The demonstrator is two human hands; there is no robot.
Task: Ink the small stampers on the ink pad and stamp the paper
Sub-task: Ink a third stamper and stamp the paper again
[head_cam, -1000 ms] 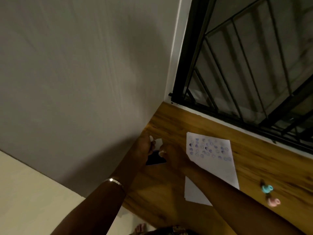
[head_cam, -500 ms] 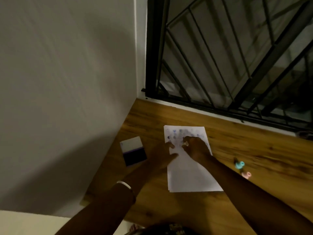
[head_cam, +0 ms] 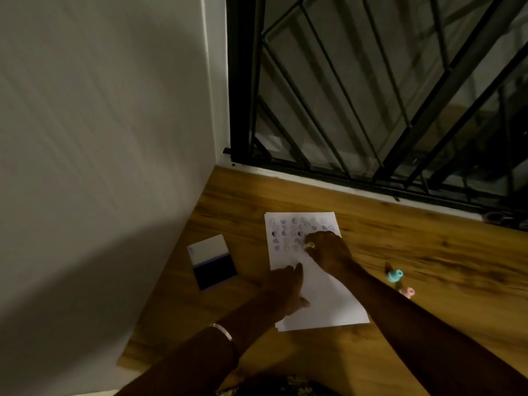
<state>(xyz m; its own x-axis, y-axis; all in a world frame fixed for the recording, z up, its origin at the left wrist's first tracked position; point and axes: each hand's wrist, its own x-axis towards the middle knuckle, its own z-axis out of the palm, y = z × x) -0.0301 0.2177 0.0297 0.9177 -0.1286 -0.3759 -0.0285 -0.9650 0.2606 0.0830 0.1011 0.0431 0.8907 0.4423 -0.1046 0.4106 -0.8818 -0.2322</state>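
A white sheet of paper (head_cam: 323,298) lies on the wooden floor (head_cam: 414,252), its upper part covered with rows of purple stamp marks (head_cam: 285,232). My right hand (head_cam: 328,252) is closed around a small pale stamper (head_cam: 310,246) and presses it down on the paper at the end of the lowest row. My left hand (head_cam: 284,292) rests flat on the paper's left edge, fingers pointing up the sheet. The open ink pad (head_cam: 213,261), white lid above a dark pad, lies left of the paper.
A teal stamper (head_cam: 395,275) and a pink stamper (head_cam: 408,291) lie on the floor right of the paper. A white wall (head_cam: 114,138) rises at the left. A black barred window grille (head_cam: 371,95) stands behind the paper.
Both hands left the ink pad and moved right onto the paper. The right hand now presses the stamper on the sheet; the left slid lower along the paper's edge.
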